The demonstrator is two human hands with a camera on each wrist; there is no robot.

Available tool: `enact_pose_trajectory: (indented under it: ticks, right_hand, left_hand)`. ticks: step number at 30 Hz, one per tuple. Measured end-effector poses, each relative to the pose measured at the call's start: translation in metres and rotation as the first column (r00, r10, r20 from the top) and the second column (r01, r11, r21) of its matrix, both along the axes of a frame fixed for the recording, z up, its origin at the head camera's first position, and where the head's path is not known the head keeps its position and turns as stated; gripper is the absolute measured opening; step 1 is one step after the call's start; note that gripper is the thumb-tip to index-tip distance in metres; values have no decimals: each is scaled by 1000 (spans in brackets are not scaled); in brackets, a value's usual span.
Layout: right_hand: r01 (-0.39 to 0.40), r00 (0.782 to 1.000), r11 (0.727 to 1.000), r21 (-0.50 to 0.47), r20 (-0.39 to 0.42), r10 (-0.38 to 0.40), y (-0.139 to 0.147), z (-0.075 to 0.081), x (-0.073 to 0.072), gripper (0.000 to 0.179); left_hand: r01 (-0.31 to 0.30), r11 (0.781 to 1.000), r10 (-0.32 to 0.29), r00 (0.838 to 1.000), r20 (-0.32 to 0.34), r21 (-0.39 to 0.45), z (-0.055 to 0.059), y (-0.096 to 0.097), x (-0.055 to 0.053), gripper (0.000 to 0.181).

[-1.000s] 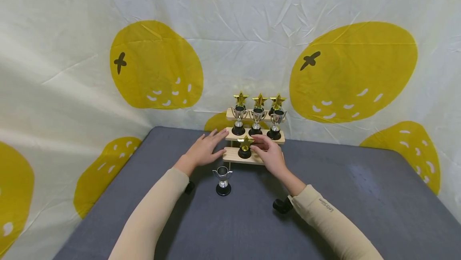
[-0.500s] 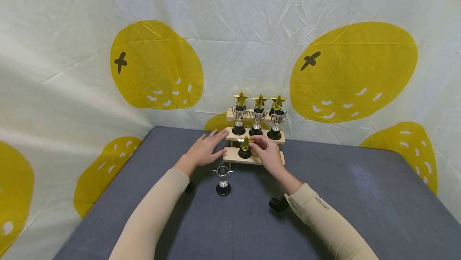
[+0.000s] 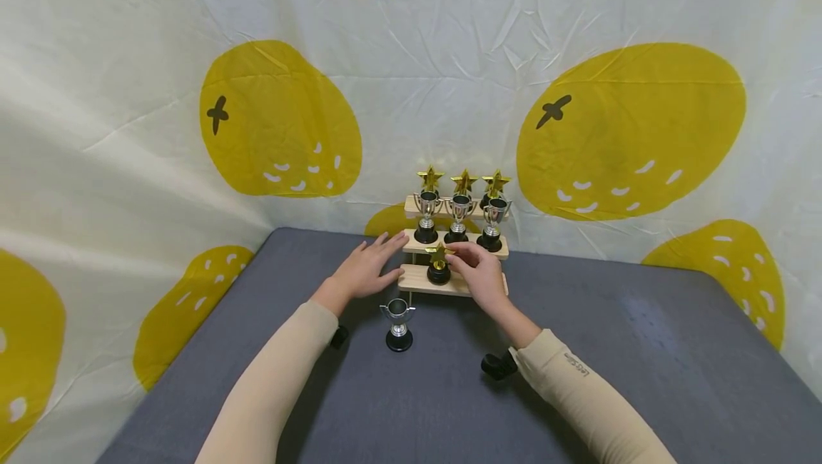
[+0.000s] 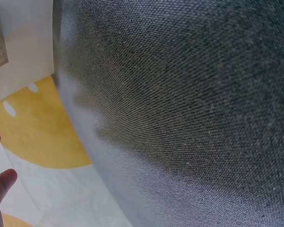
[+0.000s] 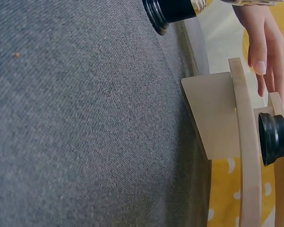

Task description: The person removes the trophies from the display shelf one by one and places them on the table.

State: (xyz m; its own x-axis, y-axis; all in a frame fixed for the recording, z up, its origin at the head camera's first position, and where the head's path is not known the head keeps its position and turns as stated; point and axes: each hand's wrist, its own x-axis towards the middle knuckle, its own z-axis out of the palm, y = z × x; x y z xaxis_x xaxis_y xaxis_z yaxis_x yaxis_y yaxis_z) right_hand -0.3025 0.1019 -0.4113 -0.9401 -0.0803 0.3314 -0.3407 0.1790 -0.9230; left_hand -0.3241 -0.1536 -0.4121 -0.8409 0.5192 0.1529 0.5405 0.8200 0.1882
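Observation:
My right hand [image 3: 481,275] pinches a small gold star trophy [image 3: 439,264] by its star, above the lowest step of a three-step wooden display stand [image 3: 411,278]. In the right wrist view, the trophy's black base [image 5: 274,138] is close to the step; whether it touches is unclear. My left hand [image 3: 362,270] lies at the stand's left end with fingers spread and fairly straight, fingertips at the edges of the middle and lowest steps. Just in front of the stand, a silver cup trophy [image 3: 399,325] stands upright on the table.
Three silver cup trophies [image 3: 459,215] line the middle step, and three gold star trophies [image 3: 464,182] line the top one. The dark grey table [image 3: 578,350] reaches back to a white cloth [image 3: 443,114] printed with yellow fruit.
The star trophy in my right hand has shifted very slightly right along the lowest step, and my right forearm has moved a little left. My left hand has stayed in place.

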Motion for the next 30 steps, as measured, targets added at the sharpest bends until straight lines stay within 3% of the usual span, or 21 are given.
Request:
enact_pose_trajectory:
  ticks: [21,30]
  right_hand:
    - [-29,999,1000,1,-39,29,18,11,19,23]
    - [-43,998,998,38,-52,45,19,35,45,24]
  left_hand:
    - [6,1000,-6,1000,-10,-3,-1,0,-1,69]
    - [16,1000,-16,1000,-16,-4,0,0,-2,68]
